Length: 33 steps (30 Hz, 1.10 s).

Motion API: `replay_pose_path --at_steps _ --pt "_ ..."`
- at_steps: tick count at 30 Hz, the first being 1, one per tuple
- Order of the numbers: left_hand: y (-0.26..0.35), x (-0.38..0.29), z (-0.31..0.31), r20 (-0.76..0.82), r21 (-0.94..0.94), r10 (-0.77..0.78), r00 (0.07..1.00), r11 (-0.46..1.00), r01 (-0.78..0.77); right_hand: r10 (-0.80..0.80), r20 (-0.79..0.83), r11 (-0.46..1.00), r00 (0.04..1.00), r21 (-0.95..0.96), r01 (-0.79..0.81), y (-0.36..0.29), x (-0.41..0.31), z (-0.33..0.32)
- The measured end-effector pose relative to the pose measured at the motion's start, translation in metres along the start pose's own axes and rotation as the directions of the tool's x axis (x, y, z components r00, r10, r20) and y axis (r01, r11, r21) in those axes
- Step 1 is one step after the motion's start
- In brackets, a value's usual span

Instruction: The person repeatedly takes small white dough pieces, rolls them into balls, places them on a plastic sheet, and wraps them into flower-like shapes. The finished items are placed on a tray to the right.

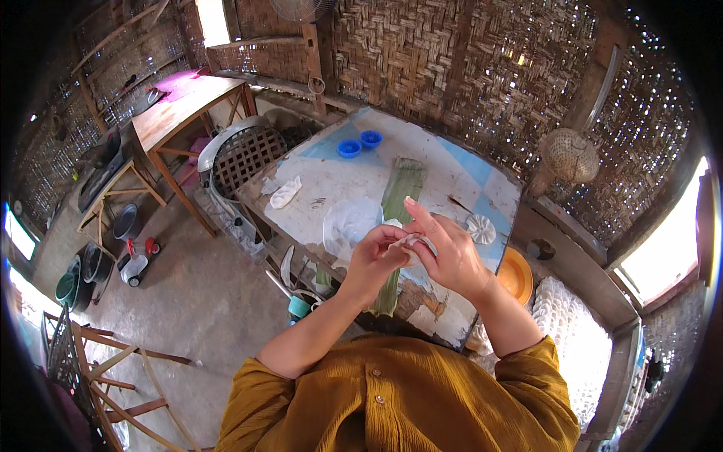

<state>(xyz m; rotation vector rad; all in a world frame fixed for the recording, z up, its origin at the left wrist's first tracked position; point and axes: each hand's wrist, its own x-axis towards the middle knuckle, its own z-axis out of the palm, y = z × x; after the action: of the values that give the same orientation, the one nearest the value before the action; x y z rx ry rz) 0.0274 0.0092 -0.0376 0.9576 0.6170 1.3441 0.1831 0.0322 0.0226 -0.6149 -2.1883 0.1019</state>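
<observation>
Above the near part of a worn, painted table [361, 175], my left hand [375, 257] pinches the left edge of a small gathered piece of thin white material [417, 248]. My right hand [446, 248] grips the same piece with its thumb, its index finger raised. Beneath my hands a green strip [404, 181], perhaps a leaf, runs across the table. A sheer whitish round sheet [350, 223] lies left of the strip. On the right sits a pleated white rosette [480, 229]. Two blue fluted cups [360, 145] stand towards the back, and a crumpled white piece [286, 192] lies at the left.
An orange basin [515, 276] and a heap of white ruffled material [567, 333] are low on my right. A woven basket lid [248, 158] leans left of the table. Further left stand a wooden table [186, 104], buckets [125, 222] and a toy vehicle [134, 265].
</observation>
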Motion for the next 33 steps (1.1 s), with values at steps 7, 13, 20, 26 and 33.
replay_pose_path --at_steps 7,13,20,26,33 --pt "-0.009 0.001 -0.002 -0.123 -0.096 -0.037 0.992 0.995 0.025 0.352 0.138 0.903 0.926 0.210 -0.374 -0.002 -0.002 -0.001" --pt "-0.016 0.001 -0.003 -0.161 -0.037 -0.006 0.987 0.999 0.000 0.424 0.222 0.871 0.878 0.164 -0.462 -0.003 -0.003 -0.001" --pt "-0.016 0.000 0.001 -0.242 0.020 -0.019 0.970 0.999 0.025 0.365 0.042 0.909 0.930 0.197 -0.366 -0.001 -0.005 0.002" --pt "-0.013 -0.001 0.003 -0.185 -0.030 -0.016 0.983 1.000 0.010 0.339 0.091 0.902 0.936 0.253 -0.351 -0.003 -0.007 -0.002" --pt "-0.019 -0.002 0.005 -0.162 -0.076 -0.048 0.986 0.996 0.036 0.300 0.057 0.950 0.952 0.069 -0.304 0.003 -0.011 0.011"
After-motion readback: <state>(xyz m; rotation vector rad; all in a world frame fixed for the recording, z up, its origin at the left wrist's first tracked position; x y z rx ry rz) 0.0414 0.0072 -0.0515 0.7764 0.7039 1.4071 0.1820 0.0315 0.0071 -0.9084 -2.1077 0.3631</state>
